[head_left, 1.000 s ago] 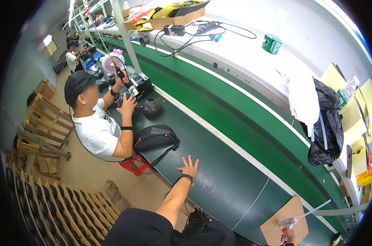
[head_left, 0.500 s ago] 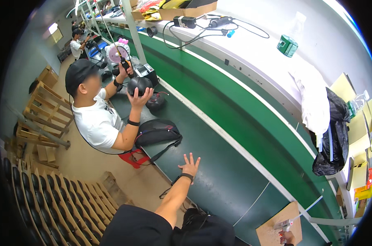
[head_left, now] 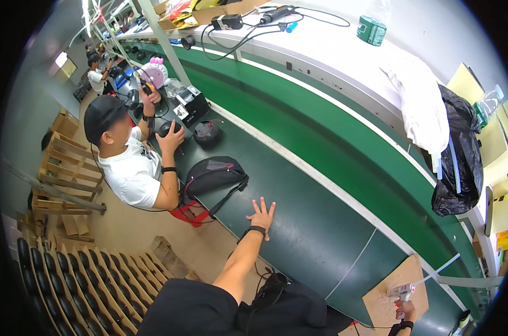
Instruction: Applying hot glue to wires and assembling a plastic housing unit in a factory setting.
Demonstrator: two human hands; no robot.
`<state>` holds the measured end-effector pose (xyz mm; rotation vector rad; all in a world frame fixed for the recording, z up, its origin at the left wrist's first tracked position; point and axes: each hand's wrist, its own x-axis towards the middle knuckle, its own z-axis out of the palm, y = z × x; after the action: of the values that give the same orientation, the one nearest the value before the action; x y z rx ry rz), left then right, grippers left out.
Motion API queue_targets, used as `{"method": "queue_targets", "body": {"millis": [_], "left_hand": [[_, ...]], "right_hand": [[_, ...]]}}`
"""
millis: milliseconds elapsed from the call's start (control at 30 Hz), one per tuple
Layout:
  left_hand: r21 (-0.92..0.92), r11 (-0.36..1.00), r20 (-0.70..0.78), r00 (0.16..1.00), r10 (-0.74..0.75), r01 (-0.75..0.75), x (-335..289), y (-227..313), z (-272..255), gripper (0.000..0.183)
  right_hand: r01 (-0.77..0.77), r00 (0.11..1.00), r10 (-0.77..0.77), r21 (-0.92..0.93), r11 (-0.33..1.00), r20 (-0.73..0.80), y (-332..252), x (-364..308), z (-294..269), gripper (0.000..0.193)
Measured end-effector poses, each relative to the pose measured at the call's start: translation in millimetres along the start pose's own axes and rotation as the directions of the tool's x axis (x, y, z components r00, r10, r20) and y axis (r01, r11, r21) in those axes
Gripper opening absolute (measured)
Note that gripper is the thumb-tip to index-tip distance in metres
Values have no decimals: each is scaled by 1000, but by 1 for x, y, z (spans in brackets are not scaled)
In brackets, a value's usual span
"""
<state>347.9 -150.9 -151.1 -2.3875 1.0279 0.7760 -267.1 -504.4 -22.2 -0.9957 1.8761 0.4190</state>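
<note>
My left hand point(head_left: 261, 215) is stretched out over the dark green work table point(head_left: 298, 224), fingers spread and holding nothing. A black band circles its wrist. Low on the right, my right hand point(head_left: 405, 309) is wrapped around the grip of a white hot glue gun point(head_left: 400, 290). From the gun a long pale glue stick point(head_left: 441, 267) juts toward the upper right. Beneath the gun lies a brown board point(head_left: 377, 305) with pale residue on it. The black bag point(head_left: 216, 175) on the table is the thing nearest my left hand.
At left, a co-worker point(head_left: 128, 168) holds a dark round part point(head_left: 169, 129) and a powered screwdriver point(head_left: 147, 88). Another round black part point(head_left: 207, 132) stands nearby. A white shelf point(head_left: 321, 50) runs behind the green belt point(head_left: 298, 117). Racks of black parts point(head_left: 75, 274) fill the lower left.
The view has shifted slightly. The co-worker has lowered the round part and screwdriver and turned the part. My left hand stays spread; my right keeps hold of the glue gun over the board.
</note>
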Motion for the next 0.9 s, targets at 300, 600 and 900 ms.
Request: {"method": "queue_targets", "body": {"millis": [300, 600, 900], "left_hand": [[-16, 1000, 16, 1000, -12, 13, -1, -4, 7, 160], [-58, 998, 19, 1000, -17, 18, 0, -3, 1, 159], [-53, 998, 4, 1000, -12, 12, -1, -3, 0, 161]], "right_hand": [[70, 995, -78, -110, 991, -68, -13, -21, 18, 19], [46, 996, -60, -200, 979, -65, -23, -11, 13, 19], [55, 996, -64, -166, 985, -54, -24, -18, 8, 17]]}}
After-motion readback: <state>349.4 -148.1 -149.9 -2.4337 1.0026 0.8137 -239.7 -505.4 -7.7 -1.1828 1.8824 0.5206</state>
